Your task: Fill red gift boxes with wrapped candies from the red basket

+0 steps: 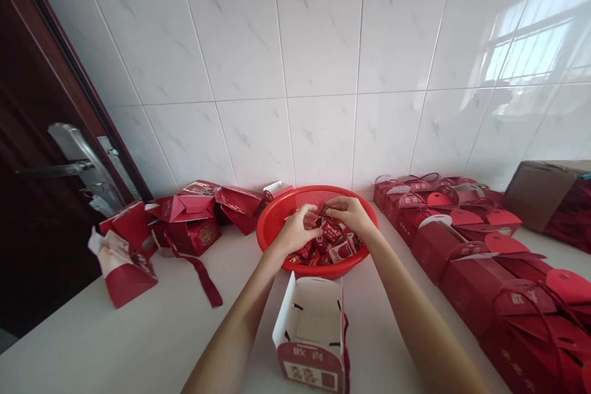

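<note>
Red plastic basket [318, 270], centre: wrapped candies [331, 231] inside. Your left hand [300, 233]: fingers curled, grip cannot be told. Your right hand [354, 217]: narrow, seemingly pinching a dark-red candy [322, 210]. Open gift box [300, 354]: near. Step, apparently: picking out candies; next move calls for lifting clear.

Soft daylight is spreading over the surface [129, 345] around the hands [298, 233]. Above and to the right of them, a bright window reflection [535, 52] is glaring off the glossy tiles [318, 24], while the door [37, 80] far to their left is sinking into near-black shadow. Wide-angle distortion is making the tile lines fan outward toward the top, and slight blur is softening the wrappers [331, 231] beneath the hands.
</note>
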`<action>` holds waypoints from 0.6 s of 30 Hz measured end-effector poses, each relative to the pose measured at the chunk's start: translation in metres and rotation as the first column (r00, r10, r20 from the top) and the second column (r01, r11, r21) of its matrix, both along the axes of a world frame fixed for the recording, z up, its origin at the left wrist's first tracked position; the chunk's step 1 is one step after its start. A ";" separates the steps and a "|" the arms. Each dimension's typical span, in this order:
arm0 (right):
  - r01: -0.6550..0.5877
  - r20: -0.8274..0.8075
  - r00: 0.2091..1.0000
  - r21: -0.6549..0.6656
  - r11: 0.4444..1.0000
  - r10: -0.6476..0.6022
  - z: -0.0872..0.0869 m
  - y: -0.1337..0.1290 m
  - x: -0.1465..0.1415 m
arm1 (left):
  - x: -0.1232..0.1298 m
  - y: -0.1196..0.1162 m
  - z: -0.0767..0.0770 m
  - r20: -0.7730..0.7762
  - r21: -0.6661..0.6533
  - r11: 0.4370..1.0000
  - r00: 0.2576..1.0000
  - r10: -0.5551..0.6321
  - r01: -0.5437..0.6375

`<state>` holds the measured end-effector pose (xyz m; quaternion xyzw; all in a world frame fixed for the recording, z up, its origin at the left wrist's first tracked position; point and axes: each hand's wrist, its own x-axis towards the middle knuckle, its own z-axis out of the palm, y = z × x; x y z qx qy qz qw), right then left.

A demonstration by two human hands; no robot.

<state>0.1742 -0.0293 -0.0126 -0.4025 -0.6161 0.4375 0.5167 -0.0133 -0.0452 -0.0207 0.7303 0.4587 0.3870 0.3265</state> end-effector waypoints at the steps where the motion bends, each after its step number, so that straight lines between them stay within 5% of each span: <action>1: 0.073 -0.021 0.997 -0.014 0.997 -0.074 -0.002 0.002 0.001 | 0.001 0.000 0.000 -0.108 -0.032 0.998 0.993 -0.051 0.048; 3: 0.197 -0.052 0.979 -0.042 0.980 -0.199 -0.005 0.006 0.002 | 0.003 -0.001 0.002 -0.385 -0.130 0.972 0.893 -0.232 0.196; 5: 0.264 -0.060 0.962 -0.056 0.963 -0.267 -0.006 0.007 0.002 | 0.007 -0.001 0.004 -0.620 -0.221 0.929 0.692 -0.369 0.298; 7: 0.280 -0.033 0.959 -0.058 0.958 -0.282 -0.005 0.007 0.001 | 0.013 -0.001 0.008 -0.758 -0.249 0.920 0.531 -0.380 0.303; 12: 0.318 0.061 0.945 0.037 0.947 -0.320 -0.001 0.004 0.000 | 0.039 0.008 0.013 -0.879 -0.328 0.926 0.299 -0.372 0.186; 15: 0.358 0.095 0.927 0.060 0.932 -0.363 0.000 0.003 0.000 | 0.054 0.015 0.010 -0.869 -0.316 0.915 0.309 -0.385 0.251; 18: 0.381 0.112 0.915 0.073 0.922 -0.387 0.000 0.002 0.001 | 0.057 0.019 0.005 -0.824 -0.197 0.925 0.456 -0.337 0.326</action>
